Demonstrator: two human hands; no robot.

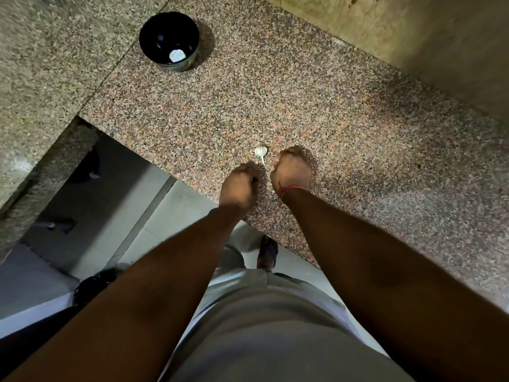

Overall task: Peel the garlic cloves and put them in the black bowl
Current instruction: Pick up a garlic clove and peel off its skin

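Head view. A garlic bulb (260,152) lies on the speckled granite counter (344,128), near its front edge, just beyond and between the two hands. The left hand (241,188) and right hand (292,172) rest close together on the stone with fingers curled under; whether either pinches a clove or a scrap of skin cannot be told. A red thread (289,188) circles the right wrist. The black bowl (169,41) stands well apart at the far left, one pale piece inside.

The bulb's long axis runs from its rounded head, farther away, to the thin stem pointing back toward the person. Judged best: steady the head with one hand, pry cloves off near the stem.
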